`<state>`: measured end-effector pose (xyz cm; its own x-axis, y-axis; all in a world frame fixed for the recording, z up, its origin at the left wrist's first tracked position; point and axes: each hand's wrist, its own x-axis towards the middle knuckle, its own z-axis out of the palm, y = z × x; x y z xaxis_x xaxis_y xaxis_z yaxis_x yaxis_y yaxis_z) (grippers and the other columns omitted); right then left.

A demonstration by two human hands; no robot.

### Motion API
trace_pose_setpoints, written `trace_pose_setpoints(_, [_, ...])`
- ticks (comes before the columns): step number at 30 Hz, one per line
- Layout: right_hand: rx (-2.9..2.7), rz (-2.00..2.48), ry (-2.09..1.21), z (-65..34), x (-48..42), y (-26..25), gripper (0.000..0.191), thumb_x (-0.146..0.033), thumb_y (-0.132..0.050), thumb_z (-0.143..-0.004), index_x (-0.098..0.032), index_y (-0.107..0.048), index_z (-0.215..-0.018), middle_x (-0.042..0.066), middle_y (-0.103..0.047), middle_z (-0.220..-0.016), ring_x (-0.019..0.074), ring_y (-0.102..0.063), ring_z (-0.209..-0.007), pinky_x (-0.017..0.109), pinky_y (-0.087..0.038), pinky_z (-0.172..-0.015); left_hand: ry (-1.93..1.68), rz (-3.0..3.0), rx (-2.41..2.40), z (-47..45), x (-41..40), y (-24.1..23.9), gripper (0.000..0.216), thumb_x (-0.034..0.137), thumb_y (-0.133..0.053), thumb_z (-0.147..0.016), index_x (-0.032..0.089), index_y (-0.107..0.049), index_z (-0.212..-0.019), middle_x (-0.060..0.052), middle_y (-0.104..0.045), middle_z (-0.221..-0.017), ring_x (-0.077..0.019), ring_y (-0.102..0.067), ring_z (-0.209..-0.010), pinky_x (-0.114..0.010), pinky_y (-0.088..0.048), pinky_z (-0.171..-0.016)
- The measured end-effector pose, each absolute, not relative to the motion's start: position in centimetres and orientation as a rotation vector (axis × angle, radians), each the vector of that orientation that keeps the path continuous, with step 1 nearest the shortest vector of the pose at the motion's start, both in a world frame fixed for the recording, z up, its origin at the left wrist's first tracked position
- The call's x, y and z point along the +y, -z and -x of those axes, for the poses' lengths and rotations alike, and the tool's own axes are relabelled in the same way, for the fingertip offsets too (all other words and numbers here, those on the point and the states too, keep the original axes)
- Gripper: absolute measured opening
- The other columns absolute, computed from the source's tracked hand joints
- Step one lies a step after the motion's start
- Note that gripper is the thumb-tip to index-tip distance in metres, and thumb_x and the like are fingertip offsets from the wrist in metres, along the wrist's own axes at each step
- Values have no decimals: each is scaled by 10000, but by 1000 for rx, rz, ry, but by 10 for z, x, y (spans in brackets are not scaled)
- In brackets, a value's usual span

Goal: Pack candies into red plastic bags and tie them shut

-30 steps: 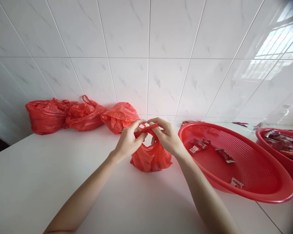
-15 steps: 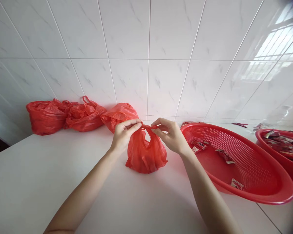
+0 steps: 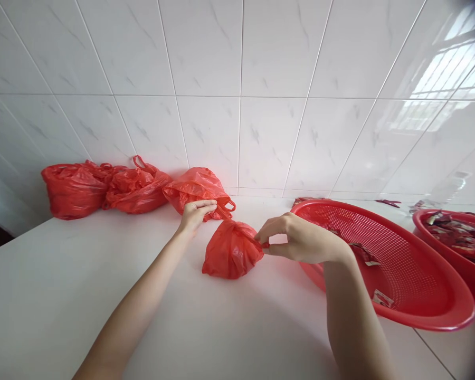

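Note:
A red plastic bag [image 3: 232, 254] sits on the white counter between my hands, its top gathered and its handles stretched out to both sides. My left hand [image 3: 197, 215] pinches one handle at the bag's upper left. With thumb and fingertips, my right hand [image 3: 296, 238] grips the other handle at the upper right. Just behind my left hand lies another red plastic bag [image 3: 200, 182], partly hidden by that hand. What is inside the bags cannot be made out.
Two more full red bags [image 3: 77, 192] stand at the left along the tiled wall [image 3: 206, 126]. At the right, a big red perforated basket [image 3: 411, 264] holds a few small packets [image 3: 383, 298]. Beyond it, a second red basket [image 3: 423, 224] contains many packets.
My hands have moved apart and down, pulling the handles outward. The gap between the handles has closed, and the bag's top is drawn tight and lower.

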<state>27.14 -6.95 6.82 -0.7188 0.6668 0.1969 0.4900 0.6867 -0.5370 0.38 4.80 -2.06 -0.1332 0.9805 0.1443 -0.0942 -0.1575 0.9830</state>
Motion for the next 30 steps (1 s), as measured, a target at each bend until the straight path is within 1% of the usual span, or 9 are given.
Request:
trace_pose_setpoints(7, [-2567,852,-745,-279,-74,-72,126,-189,-600,-832,-188,-727,-833,30,-708,-835,159,-625,-740,272,-473,-667,-1478,-1190,1188,1,60,35,318,220,-849,-507,135,-785,-806,-128,-756,-968,-271,-670,-1029,-397,-495,-974])
trace_pose_setpoints(14, [-2530,838,-778,-277,-75,-78,118,-212,-599,-864,-182,-705,-822,30,-707,-830,152,-626,-746,279,-479,-683,-1544,-1173,1194,3,67,39,341,238,-855,-501,125,-777,-813,-131,-752,-951,-275,-673,-983,-416,-509,-936])
trace_pose_setpoints(18, [-2277,877,-935,-269,-73,-79,144,-277,-597,-900,-168,-680,-853,45,-715,-834,163,-654,-775,295,-512,-713,-1638,-1184,1112,2,57,17,365,314,-838,-583,146,-763,-898,-102,-738,-1021,-221,-673,-932,-358,-534,-879])
trace_pose_setpoints(21, [-1998,898,-1072,-256,-67,-75,200,-342,-623,-894,-149,-665,-857,67,-719,-818,177,-680,-763,310,-540,-709,-1638,-1366,947,-4,29,-9,355,347,-803,-677,157,-754,-972,-89,-731,-1029,-181,-672,-832,-321,-549,-812])
trace_pose_setpoints(22, [-1923,895,-1094,-250,-65,-73,218,-358,-634,-888,-145,-662,-853,70,-719,-808,180,-686,-760,315,-545,-716,-1608,-1482,880,-8,17,-18,355,343,-787,-710,160,-748,-1011,-90,-729,-1024,-180,-673,-815,-320,-552,-797])
trace_pose_setpoints(23, [-1858,888,-1101,-244,-64,-71,236,-375,-639,-883,-143,-659,-845,69,-717,-796,180,-688,-756,319,-548,-724,-1560,-1587,827,-12,4,-25,360,334,-771,-737,168,-737,-1055,-91,-725,-1041,-190,-676,-842,-323,-554,-799])
trace_pose_setpoints(25, [-1756,877,-1066,-233,-61,-67,271,-410,-656,-867,-145,-652,-807,52,-702,-750,169,-675,-726,312,-542,-714,-1437,-1758,772,-23,-20,-34,402,301,-775,-743,193,-713,-1126,-86,-716,-1059,-208,-681,-889,-336,-556,-823])
trace_pose_setpoints(28, [-1644,868,-967,-220,-60,-62,323,-467,-699,-816,-153,-650,-755,33,-672,-715,155,-628,-689,293,-514,-663,-1378,-1926,746,-39,-44,-39,439,270,-809,-705,223,-711,-1130,-72,-702,-1069,-213,-684,-890,-347,-565,-835])
trace_pose_setpoints(30, [-1611,851,-955,-217,-60,-60,354,-503,-710,-792,-157,-652,-748,38,-670,-730,165,-620,-708,299,-508,-662,-1420,-1951,749,-46,-50,-38,347,291,-789,-732,222,-736,-1069,-66,-705,-1032,-210,-684,-867,-345,-573,-821])
